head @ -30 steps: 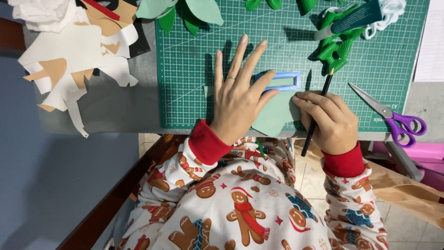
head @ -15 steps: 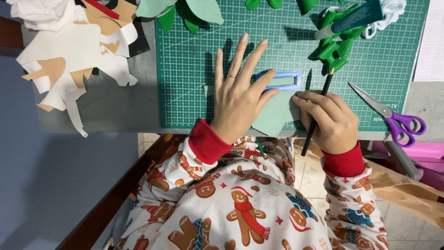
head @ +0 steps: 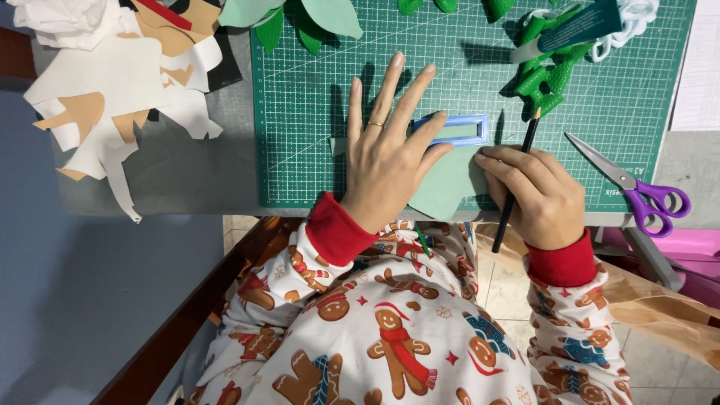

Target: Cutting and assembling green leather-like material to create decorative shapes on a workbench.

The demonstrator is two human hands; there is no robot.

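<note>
At the far-left corner of the grey desk (head: 172, 176) lies a heap of paper scraps (head: 120, 90), white, tan and black, with a red strip on top, well apart from both hands. Next to the right begins the green cutting mat (head: 300, 135), which reaches the desk's near edge. Pale green leaf cut-outs (head: 315, 15) sit along its far edge.

The left hand (head: 386, 161) lies flat and spread wide on the mat, palm down, a ring on one finger. Its fingers point toward the far edge, and the outer fingertips press on a small blue rectangular frame (head: 454, 129). The frame's long axis runs left to right, across the line of the fingers. Under and just near of the frame is a pale green sheet piece (head: 450, 184), held down by the same hand and running to the desk's near edge.

The right hand (head: 536, 195) is closed around a dark pencil (head: 517, 176), which slants from the wrist up toward the far edge. Its tip sits just right of the frame's right end, so this hand is the nearer one to that end, with nothing between tip and frame.

Farther right, at the far edge, are dark green foam shapes (head: 547, 75), a teal tube (head: 574, 30) and a white coil. Purple-handled scissors (head: 637, 184) lie shut at the mat's near-right corner, beside the right hand but not touching it.
</note>
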